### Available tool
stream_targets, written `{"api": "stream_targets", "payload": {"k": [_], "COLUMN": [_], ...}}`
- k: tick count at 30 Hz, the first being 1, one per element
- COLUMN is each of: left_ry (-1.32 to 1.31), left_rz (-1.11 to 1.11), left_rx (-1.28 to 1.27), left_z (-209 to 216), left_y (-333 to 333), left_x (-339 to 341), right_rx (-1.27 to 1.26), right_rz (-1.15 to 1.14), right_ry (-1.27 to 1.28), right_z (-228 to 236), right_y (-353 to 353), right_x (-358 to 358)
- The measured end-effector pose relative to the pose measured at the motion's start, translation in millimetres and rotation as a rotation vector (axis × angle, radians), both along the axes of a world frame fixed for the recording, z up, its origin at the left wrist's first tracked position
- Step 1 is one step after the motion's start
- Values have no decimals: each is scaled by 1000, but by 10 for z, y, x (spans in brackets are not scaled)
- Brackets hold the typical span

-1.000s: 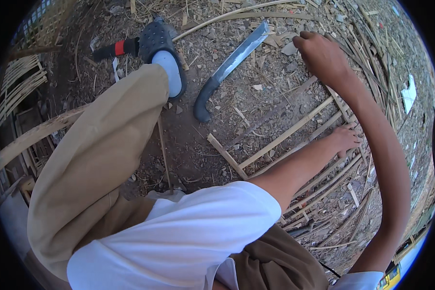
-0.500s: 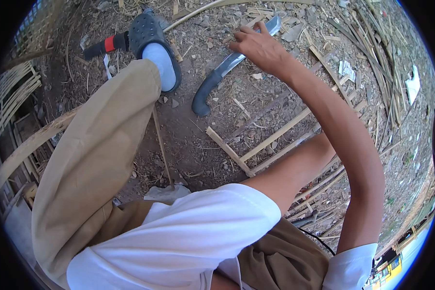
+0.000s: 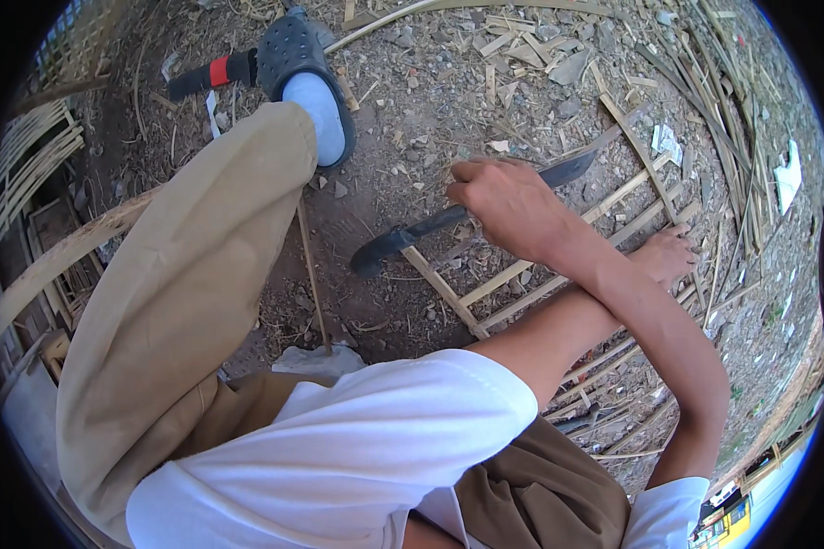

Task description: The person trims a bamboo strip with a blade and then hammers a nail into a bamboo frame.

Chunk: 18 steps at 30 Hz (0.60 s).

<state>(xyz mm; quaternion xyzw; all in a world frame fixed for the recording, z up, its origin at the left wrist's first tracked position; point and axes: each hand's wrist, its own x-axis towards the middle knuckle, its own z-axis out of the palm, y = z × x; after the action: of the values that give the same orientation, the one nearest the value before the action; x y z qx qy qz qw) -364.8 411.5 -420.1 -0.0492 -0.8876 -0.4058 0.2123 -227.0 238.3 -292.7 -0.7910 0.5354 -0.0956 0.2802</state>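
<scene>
My right hand [image 3: 513, 206] is closed around the middle of a machete [image 3: 572, 170], near where the blade meets the handle. The dark, hooked handle [image 3: 384, 249] points left and the blade tip points to the upper right. The knife lies just over a lattice of pale bamboo strips [image 3: 545, 259] on the ground. My left arm crosses beneath the right one. At the lattice's right side, my left hand [image 3: 664, 256] has its fingers bent over a bamboo strip; part of its grip is hidden.
A dark clog [image 3: 288, 55] on a socked foot stands at the upper left, beside a dark sheath with a red band [image 3: 206, 75]. Bamboo offcuts and chips [image 3: 522, 41] litter the dirt. Long strips [image 3: 719, 110] are heaped at the right, near a white scrap [image 3: 787, 169].
My right hand has come nearer and down with the machete, whose blade has turned flatter toward the right. My left hand, hidden before behind the right arm, now shows.
</scene>
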Motion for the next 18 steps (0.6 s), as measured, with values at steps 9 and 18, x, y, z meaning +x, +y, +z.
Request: {"api": "stream_targets", "payload": {"k": [9, 18], "left_ry": [-351, -211], "left_rz": [-120, -134], "left_rx": [49, -56], "left_z": [98, 104], "left_y": [-130, -47], "left_x": [-300, -434], "right_rx": [38, -239], "right_rz": [-405, -600], "right_ry": [-47, 209], "right_z": [-146, -723], "right_y": [-545, -951], "right_x": [-1106, -2104]}}
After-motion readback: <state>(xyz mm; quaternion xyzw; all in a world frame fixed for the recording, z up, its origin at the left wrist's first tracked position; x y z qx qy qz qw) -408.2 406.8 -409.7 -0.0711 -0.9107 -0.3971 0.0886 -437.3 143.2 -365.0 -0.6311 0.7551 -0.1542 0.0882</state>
